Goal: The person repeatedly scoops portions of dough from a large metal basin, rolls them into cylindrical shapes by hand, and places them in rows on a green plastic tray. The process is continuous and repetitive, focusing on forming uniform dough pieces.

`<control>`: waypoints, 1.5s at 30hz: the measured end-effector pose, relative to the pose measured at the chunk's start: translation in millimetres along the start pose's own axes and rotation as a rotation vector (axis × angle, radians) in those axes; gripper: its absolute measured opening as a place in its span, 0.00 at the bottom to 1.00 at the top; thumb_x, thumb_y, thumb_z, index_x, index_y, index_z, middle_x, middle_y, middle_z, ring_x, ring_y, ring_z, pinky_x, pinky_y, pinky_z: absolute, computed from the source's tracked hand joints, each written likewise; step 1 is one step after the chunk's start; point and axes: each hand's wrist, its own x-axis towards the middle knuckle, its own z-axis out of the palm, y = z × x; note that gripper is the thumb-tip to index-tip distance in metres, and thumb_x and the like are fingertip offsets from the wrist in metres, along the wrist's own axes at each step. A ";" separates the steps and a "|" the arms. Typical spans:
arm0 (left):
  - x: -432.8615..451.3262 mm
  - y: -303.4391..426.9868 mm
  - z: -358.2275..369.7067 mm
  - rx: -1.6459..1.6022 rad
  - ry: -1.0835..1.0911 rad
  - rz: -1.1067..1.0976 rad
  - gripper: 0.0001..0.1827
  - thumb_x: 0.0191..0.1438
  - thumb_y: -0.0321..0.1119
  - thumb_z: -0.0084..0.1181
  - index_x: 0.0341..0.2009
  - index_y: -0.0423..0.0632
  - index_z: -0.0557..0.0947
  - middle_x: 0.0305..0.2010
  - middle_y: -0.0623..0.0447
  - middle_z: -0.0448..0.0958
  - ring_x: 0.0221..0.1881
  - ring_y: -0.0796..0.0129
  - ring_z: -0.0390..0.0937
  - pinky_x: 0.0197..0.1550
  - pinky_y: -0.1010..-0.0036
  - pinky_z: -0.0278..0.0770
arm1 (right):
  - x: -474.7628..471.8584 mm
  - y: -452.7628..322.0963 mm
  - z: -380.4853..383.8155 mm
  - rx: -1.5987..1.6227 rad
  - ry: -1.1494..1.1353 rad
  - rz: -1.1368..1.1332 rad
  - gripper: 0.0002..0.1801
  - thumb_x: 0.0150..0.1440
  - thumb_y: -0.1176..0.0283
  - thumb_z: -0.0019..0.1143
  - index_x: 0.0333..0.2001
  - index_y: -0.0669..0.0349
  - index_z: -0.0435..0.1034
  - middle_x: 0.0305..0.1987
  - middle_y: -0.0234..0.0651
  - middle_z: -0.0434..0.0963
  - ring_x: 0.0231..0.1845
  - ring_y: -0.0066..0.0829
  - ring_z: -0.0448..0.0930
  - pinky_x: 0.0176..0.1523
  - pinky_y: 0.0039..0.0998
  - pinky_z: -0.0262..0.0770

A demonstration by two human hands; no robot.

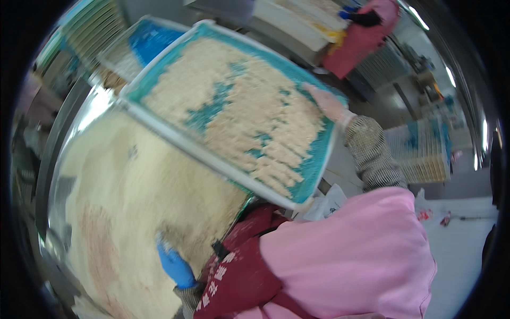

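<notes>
My left hand (175,265), in a blue glove dusted with pale crumbs, rests with extended fingers at a wide bed of pale breading crumbs (159,179) on a steel worktop. My right hand (328,105), in a thin translucent glove, lies flat over the far right edge of a white tray (179,147), beside the food; no object shows in it. Teal mesh (211,105) lines the tray. Rows of pale coated food strips (263,107) lie close together on the mesh, with a few gaps. A reddish patch (97,247) shows in the crumbs.
Behind the tray stands a bin (119,60) with blue plastic (153,40). Stacked trays rise at upper left (93,28) and right (418,151). A co-worker in a red apron (358,44) stands at another table (295,30). The worktop's raised metal rim (51,159) curves along the left.
</notes>
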 end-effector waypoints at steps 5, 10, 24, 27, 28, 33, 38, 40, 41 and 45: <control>-21.3 -25.9 -25.5 0.296 -0.132 0.061 0.27 0.60 0.33 0.63 0.64 0.46 0.78 0.65 0.40 0.76 0.66 0.48 0.73 0.68 0.60 0.69 | -14.9 -119.7 40.3 0.792 0.157 0.105 0.27 0.76 0.56 0.35 0.67 0.62 0.69 0.66 0.40 0.75 0.68 0.35 0.74 0.72 0.36 0.65; -39.7 -91.5 -113.0 0.595 0.224 -0.143 0.29 0.58 0.38 0.66 0.64 0.51 0.78 0.64 0.40 0.76 0.64 0.45 0.74 0.63 0.56 0.74 | -65.5 -294.2 24.6 0.726 -0.094 -0.069 0.29 0.76 0.54 0.33 0.65 0.65 0.70 0.65 0.41 0.77 0.68 0.33 0.74 0.73 0.35 0.64; -40.1 -172.3 -188.6 -0.161 0.429 -0.438 0.16 0.60 0.36 0.64 0.50 0.43 0.84 0.51 0.46 0.82 0.48 0.61 0.81 0.52 0.66 0.78 | -83.1 -536.6 210.1 1.032 -0.973 -0.235 0.20 0.74 0.66 0.42 0.59 0.69 0.74 0.57 0.41 0.81 0.58 0.28 0.79 0.64 0.30 0.73; -43.1 -125.3 -182.4 -0.183 0.309 -0.569 0.19 0.63 0.31 0.61 0.59 0.44 0.81 0.55 0.47 0.82 0.50 0.65 0.81 0.54 0.69 0.78 | -85.9 -562.4 262.3 1.013 -1.142 -0.219 0.21 0.74 0.65 0.43 0.59 0.69 0.74 0.57 0.41 0.81 0.59 0.28 0.79 0.65 0.31 0.73; -43.8 -118.9 -181.5 -0.103 0.250 -0.627 0.21 0.64 0.30 0.60 0.62 0.45 0.80 0.56 0.48 0.82 0.52 0.66 0.80 0.55 0.70 0.78 | -88.1 -567.1 273.7 1.008 -1.174 -0.157 0.21 0.74 0.65 0.43 0.60 0.68 0.74 0.57 0.41 0.81 0.59 0.28 0.79 0.65 0.31 0.73; -44.4 -151.5 -188.2 -0.016 0.457 -0.551 0.27 0.65 0.27 0.56 0.69 0.45 0.73 0.66 0.44 0.76 0.61 0.62 0.77 0.62 0.68 0.75 | -93.3 -578.7 309.6 0.978 -1.266 0.018 0.22 0.73 0.62 0.45 0.61 0.67 0.73 0.58 0.40 0.81 0.58 0.27 0.79 0.63 0.29 0.73; -15.6 -162.9 -176.5 0.453 0.489 -0.324 0.29 0.56 0.26 0.62 0.64 0.47 0.78 0.68 0.40 0.73 0.66 0.47 0.71 0.67 0.58 0.69 | -100.7 -592.3 325.8 1.011 -1.260 0.038 0.23 0.72 0.62 0.46 0.62 0.66 0.73 0.57 0.37 0.81 0.57 0.25 0.79 0.61 0.29 0.73; -7.7 -154.2 -179.0 0.684 0.383 -0.260 0.29 0.51 0.28 0.65 0.60 0.48 0.81 0.67 0.39 0.72 0.66 0.42 0.68 0.68 0.55 0.67 | -99.8 -592.4 329.1 0.966 -1.324 0.047 0.23 0.72 0.62 0.46 0.63 0.65 0.72 0.58 0.36 0.81 0.57 0.25 0.78 0.61 0.29 0.73; -5.4 -147.4 -184.2 0.745 0.288 -0.241 0.28 0.49 0.29 0.67 0.58 0.48 0.82 0.67 0.38 0.72 0.66 0.40 0.67 0.68 0.55 0.66 | -101.6 -589.1 336.9 0.937 -1.383 0.071 0.23 0.72 0.62 0.46 0.63 0.65 0.72 0.58 0.36 0.80 0.57 0.25 0.78 0.61 0.29 0.73; -33.5 -147.8 -181.9 0.449 0.117 -0.283 0.23 0.46 0.32 0.70 0.50 0.46 0.86 0.63 0.37 0.74 0.63 0.38 0.69 0.67 0.53 0.68 | -113.0 -583.7 345.4 0.920 -1.434 0.092 0.24 0.72 0.61 0.45 0.64 0.64 0.72 0.59 0.34 0.80 0.58 0.24 0.77 0.61 0.28 0.73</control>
